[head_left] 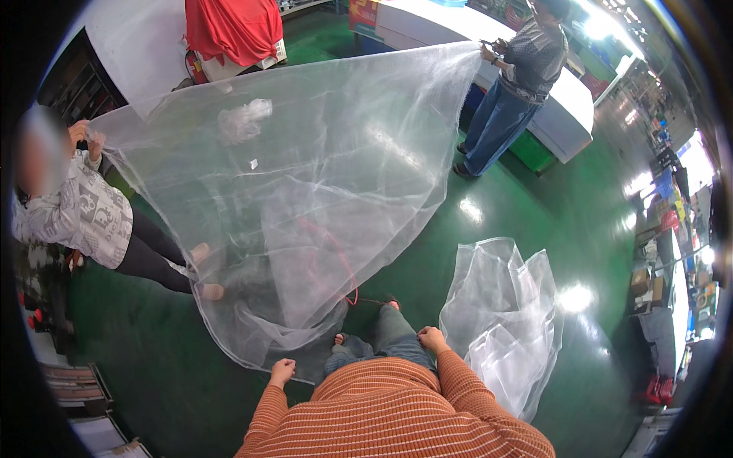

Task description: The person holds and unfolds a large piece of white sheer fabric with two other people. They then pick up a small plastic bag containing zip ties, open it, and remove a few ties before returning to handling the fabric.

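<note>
A large sheet of sheer white netting (359,145) is stretched out ahead of me, its lower part sagging toward my feet. One person's hands (88,137) hold its far left corner, and another person's hands (492,51) grip the far right corner. My left hand (282,372) is closed beside the sheet's near edge; whether it pinches any netting I cannot tell. Held low by my thigh, my right hand (433,340) has curled fingers, and their contents are hidden. Right next to it, a second piece of netting (508,305) lies crumpled.
A pink-red cord (353,286) lies on the green floor (588,244) by my feet. Beyond the netting stand a white-topped table (569,99) and a red cloth (235,30) draped over something. Stacked flat boards (76,389) are at the lower left.
</note>
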`<state>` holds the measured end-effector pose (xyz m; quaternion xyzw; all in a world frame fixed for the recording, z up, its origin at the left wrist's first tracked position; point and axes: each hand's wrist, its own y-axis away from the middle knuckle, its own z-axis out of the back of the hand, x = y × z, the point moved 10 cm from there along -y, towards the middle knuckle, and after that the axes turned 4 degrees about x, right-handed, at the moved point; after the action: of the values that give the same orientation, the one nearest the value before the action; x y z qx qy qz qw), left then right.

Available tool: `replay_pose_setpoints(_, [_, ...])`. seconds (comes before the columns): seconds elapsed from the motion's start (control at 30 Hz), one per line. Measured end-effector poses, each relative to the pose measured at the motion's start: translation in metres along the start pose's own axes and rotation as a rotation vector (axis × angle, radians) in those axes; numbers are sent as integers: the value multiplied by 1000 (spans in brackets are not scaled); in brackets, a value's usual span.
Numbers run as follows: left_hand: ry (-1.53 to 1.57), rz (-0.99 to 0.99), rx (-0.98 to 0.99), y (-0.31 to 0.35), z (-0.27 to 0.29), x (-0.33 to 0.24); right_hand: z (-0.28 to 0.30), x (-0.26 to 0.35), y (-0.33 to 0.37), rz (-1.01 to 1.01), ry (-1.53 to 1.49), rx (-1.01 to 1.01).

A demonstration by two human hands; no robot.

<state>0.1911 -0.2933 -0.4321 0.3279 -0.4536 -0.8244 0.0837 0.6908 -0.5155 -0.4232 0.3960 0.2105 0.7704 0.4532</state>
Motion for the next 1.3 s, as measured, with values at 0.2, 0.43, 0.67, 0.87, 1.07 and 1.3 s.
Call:
replay_pose_setpoints(0.2, [-56, -97, -41, -16, -5, -49, 13, -17, -13, -22, -11, 51])
replay_pose_setpoints(0.43, [-71, -11, 40, -26, -75, -78, 67, -33, -43, 52, -106, 99])
replay_pose_setpoints(0.67, [-27, -162, 64, -28, -161, -187, 148, -113, -94, -75, -235, 116])
replay_pose_setpoints(0.87, [-30, -262, 97, -3, -195, -285, 203, -143, -110, -183, -374, 85])
replay_pose_setpoints(1.07, [-83, -237, 23, -27, -199, -247, 197, -139, -122, -132, -452, 112])
replay_pose_setpoints(1.3, [-84, -39, 1, -30, -194, -194, 159, -141, -115, -126, -413, 217])
